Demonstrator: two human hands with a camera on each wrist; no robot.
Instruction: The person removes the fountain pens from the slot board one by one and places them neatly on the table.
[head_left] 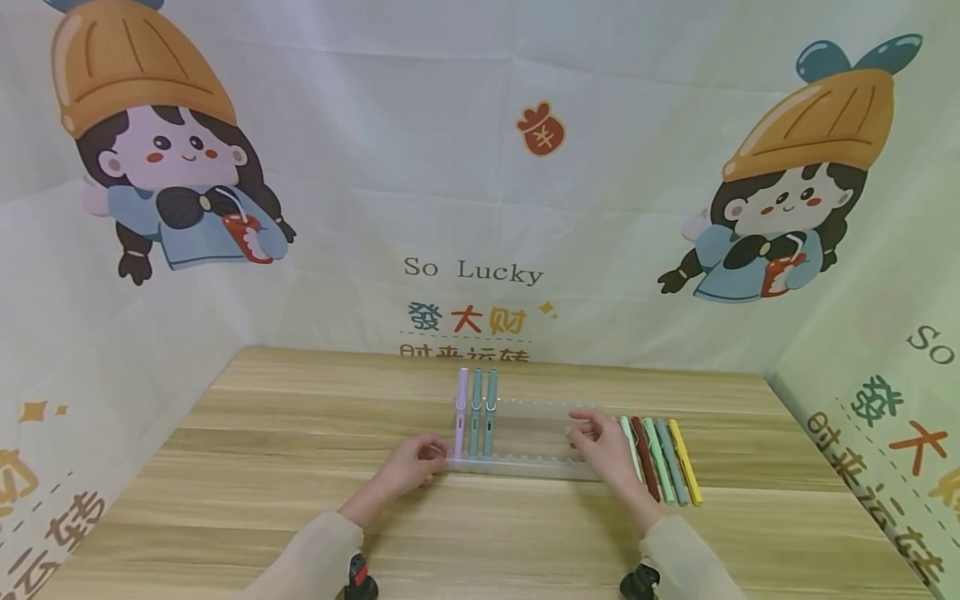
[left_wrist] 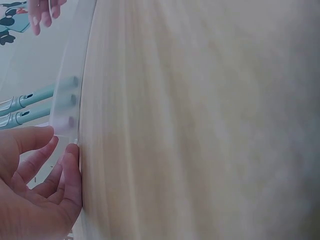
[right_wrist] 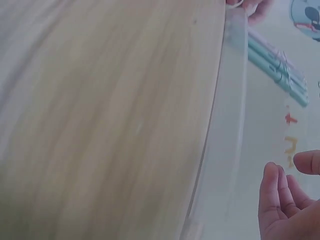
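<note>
Low in the middle of the head view, a clear pen rack (head_left: 525, 433) sits on the wooden table (head_left: 285, 433). The left hand (head_left: 408, 467) touches its left end with loosely spread fingers. The right hand (head_left: 603, 446) hovers at its right end, fingers relaxed (holding nothing). Three pens (head_left: 476, 412) rest in the rack; five more (head_left: 663, 458) lie just right.

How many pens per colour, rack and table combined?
Lilac pen in the rack: 1
Teal pens in the rack: 2
Pale green pen on the table: 1
Dark red pen on the table: 1
Green pen on the table: 1
Grey-blue pen on the table: 1
Yellow pen on the table: 1
Total: 8 pens
</note>
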